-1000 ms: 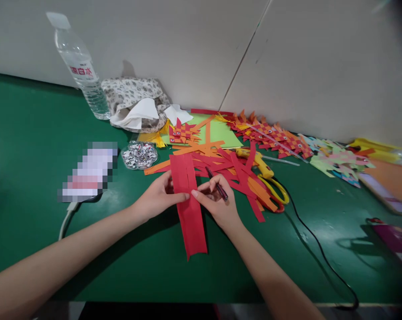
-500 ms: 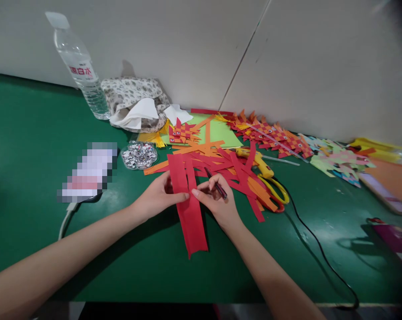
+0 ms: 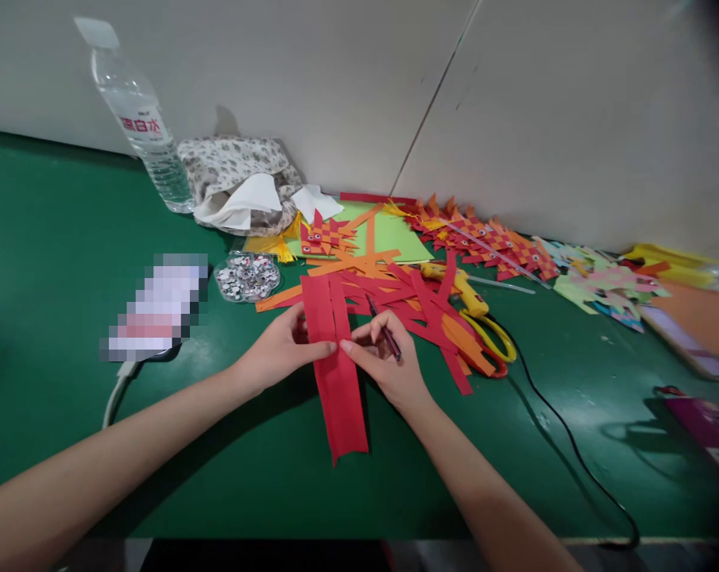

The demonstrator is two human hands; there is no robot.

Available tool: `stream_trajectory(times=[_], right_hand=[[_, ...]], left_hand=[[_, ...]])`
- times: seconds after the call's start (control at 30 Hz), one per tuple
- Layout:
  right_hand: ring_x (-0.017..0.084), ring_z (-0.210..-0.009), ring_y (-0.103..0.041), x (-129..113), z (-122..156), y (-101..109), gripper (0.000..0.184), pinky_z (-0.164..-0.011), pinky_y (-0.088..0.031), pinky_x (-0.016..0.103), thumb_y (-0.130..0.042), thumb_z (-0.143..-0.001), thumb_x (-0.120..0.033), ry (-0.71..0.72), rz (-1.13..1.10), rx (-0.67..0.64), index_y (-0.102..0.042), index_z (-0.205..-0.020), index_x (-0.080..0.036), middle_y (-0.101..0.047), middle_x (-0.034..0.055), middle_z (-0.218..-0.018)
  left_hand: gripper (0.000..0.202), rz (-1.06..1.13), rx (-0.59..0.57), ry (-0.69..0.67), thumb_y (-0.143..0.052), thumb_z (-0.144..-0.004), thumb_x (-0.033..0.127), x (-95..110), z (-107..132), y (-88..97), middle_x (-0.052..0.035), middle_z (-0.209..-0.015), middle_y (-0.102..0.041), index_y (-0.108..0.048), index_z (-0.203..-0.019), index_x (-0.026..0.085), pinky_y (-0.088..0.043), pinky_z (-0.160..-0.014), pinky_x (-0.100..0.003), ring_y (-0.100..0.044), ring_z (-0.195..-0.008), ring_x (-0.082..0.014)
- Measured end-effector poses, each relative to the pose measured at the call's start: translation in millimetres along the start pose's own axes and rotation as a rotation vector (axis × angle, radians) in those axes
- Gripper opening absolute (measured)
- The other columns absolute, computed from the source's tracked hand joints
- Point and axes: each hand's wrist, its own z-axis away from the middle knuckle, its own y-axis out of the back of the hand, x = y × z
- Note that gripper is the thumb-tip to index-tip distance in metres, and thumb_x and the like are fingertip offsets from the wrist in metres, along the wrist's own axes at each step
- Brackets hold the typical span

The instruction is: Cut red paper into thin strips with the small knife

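A long red paper (image 3: 344, 405) is held up over the table, its lower end hanging toward me. From the far end a split runs down its length to about where my thumbs are. My left hand (image 3: 284, 345) grips the left side, thumb on top and fingers behind. With thumb and fingers, my right hand (image 3: 388, 357) pinches the right side beside the split. A slim dark pen (image 3: 388, 342) is also tucked in the right hand's fingers. Just beyond the paper lies a pile of red and orange paper strips (image 3: 424, 306).
Behind the pile are woven paper fish (image 3: 490, 242) and a green sheet (image 3: 395, 238). A yellow glue gun (image 3: 469, 294) and yellow-handled scissors (image 3: 496, 338) lie right, with a black cord (image 3: 562, 429). Leftward are googly eyes (image 3: 247, 276), a phone (image 3: 160, 306), a tissue pouch (image 3: 240, 159) and a water bottle (image 3: 138, 119).
The two sides of the split have come closer together at the far end. Both hands keep their grip on the red paper with almost no movement.
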Motion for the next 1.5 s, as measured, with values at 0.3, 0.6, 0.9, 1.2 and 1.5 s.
stream_trajectory(times=[0.3,0.6,0.9,1.2,1.5], right_hand=[[0.014,-0.058,-0.056,0.2,0.3,0.9,0.042,-0.053,-0.044,0.027,-0.078,-0.069,-0.036,0.011,-0.025,-0.020,-0.037,-0.068,-0.025,-0.064,-0.0019,-0.066],[0.013,-0.059,-0.053,0.9,-0.1,1.7,0.043,-0.054,-0.041,0.026,-0.079,-0.068,-0.032,-0.003,-0.065,-0.022,-0.037,-0.067,-0.024,-0.062,-0.0028,-0.066],[0.011,-0.055,-0.048,0.3,-0.5,1.0,0.042,-0.052,-0.036,0.026,-0.077,-0.070,-0.032,-0.006,-0.066,-0.056,-0.036,-0.068,-0.024,-0.060,-0.0035,-0.064],[0.011,-0.057,-0.050,0.9,0.7,0.8,0.042,-0.049,-0.036,0.024,-0.079,-0.068,-0.034,-0.026,-0.055,-0.021,-0.038,-0.068,-0.024,-0.061,-0.0020,-0.069],[0.013,-0.057,-0.052,0.9,-1.3,0.4,0.042,-0.052,-0.037,0.027,-0.078,-0.068,-0.029,-0.013,-0.052,0.002,-0.037,-0.065,-0.024,-0.065,-0.0019,-0.064]], left_hand=[[0.043,-0.017,0.020,0.005,-0.075,-0.067,0.021,2.7,0.6,-1.0,-0.0088,-0.109,-0.071,-0.056,-0.105,0.015,-0.057,-0.084,-0.038,-0.068,-0.098,-0.0258],[0.040,-0.033,0.012,0.006,-0.074,-0.069,0.022,0.7,0.8,0.6,-0.0087,-0.111,-0.071,-0.057,-0.104,0.016,-0.056,-0.086,-0.038,-0.068,-0.100,-0.0267],[0.051,0.016,0.068,0.033,-0.076,-0.067,0.023,3.3,0.1,-1.6,-0.0090,-0.110,-0.070,-0.054,-0.112,0.014,-0.056,-0.086,-0.037,-0.068,-0.100,-0.0248],[0.050,0.006,0.050,0.043,-0.075,-0.067,0.023,2.1,-0.3,-1.0,-0.0083,-0.106,-0.070,-0.055,-0.111,0.014,-0.056,-0.084,-0.038,-0.068,-0.097,-0.0249],[0.045,0.011,0.018,0.005,-0.074,-0.067,0.021,0.8,-0.6,-0.5,-0.0064,-0.103,-0.070,-0.056,-0.108,0.014,-0.056,-0.084,-0.036,-0.068,-0.096,-0.0231]])
